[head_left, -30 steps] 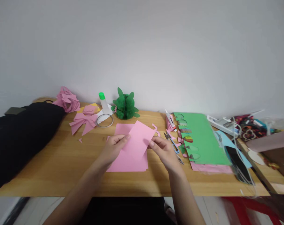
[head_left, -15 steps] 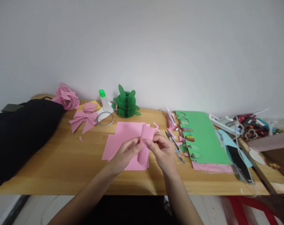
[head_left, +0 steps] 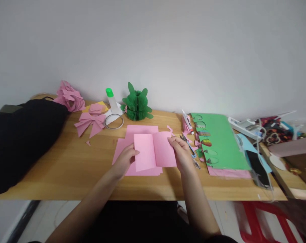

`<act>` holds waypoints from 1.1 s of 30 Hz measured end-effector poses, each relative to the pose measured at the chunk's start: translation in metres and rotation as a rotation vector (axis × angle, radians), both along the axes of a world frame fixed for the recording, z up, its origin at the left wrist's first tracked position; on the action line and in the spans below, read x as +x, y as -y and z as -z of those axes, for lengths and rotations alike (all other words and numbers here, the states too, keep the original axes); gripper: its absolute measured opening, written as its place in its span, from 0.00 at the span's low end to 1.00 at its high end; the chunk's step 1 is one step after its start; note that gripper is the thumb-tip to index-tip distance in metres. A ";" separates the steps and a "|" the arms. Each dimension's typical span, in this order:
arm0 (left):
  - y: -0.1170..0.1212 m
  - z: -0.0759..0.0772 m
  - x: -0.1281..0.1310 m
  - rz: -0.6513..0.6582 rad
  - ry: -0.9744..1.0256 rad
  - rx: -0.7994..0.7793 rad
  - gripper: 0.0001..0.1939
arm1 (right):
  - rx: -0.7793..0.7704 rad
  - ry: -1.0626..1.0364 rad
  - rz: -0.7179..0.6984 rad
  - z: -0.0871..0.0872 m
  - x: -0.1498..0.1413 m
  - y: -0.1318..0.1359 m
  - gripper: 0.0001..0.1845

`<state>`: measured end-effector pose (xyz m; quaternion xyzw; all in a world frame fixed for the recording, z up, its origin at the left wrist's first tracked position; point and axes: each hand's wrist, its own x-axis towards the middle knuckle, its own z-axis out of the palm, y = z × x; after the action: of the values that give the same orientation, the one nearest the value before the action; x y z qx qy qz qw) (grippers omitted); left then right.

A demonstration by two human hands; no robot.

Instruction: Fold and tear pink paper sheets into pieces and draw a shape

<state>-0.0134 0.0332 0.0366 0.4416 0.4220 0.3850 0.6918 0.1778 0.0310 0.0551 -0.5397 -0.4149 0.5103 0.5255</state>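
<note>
A pink sheet of paper with a crease down its middle is spread between my two hands. My left hand pinches its left edge, and my right hand grips the right edge near the upper corner. Beneath it, more pink sheets lie on the wooden table, partly hidden by the held one. Just beyond my right hand are blue-handled scissors and pink paper scraps.
Behind the sheets stands a green honeycomb paper figure, with a glue stick and a tape roll to its left. Pink paper bows and a black bag lie left. A green sheet and phone lie right.
The pink sheet, folded narrow between my fingers before, is now opened out wide. My hands have moved apart, left hand leftward to the sheet's outer edge. The view has tilted slightly.
</note>
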 end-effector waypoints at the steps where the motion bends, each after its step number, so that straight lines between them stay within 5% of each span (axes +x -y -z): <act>1: -0.001 0.006 -0.002 -0.019 -0.067 0.023 0.17 | -0.050 -0.029 -0.024 0.004 0.003 -0.002 0.23; 6: -0.006 0.026 -0.003 -0.238 -0.661 0.360 0.26 | -0.183 0.126 -0.139 0.021 0.013 -0.009 0.22; 8: -0.008 0.027 0.002 -0.152 -1.037 0.585 0.27 | -0.216 0.217 -0.122 0.029 0.015 -0.011 0.21; 11: -0.012 0.025 0.014 0.153 -1.419 0.883 0.22 | -0.243 0.304 -0.062 0.041 0.019 -0.014 0.17; 19: -0.022 0.034 0.031 0.346 -1.476 1.026 0.22 | -0.275 0.426 -0.010 0.051 0.024 -0.019 0.18; 33: -0.021 0.038 0.028 0.369 -1.520 1.083 0.22 | -0.274 0.508 0.125 0.058 0.018 -0.007 0.15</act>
<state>0.0151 0.0538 -0.0013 0.8942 0.4468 0.0225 -0.0169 0.1961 0.0380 -0.0025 -0.7405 -0.4265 0.3769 0.3573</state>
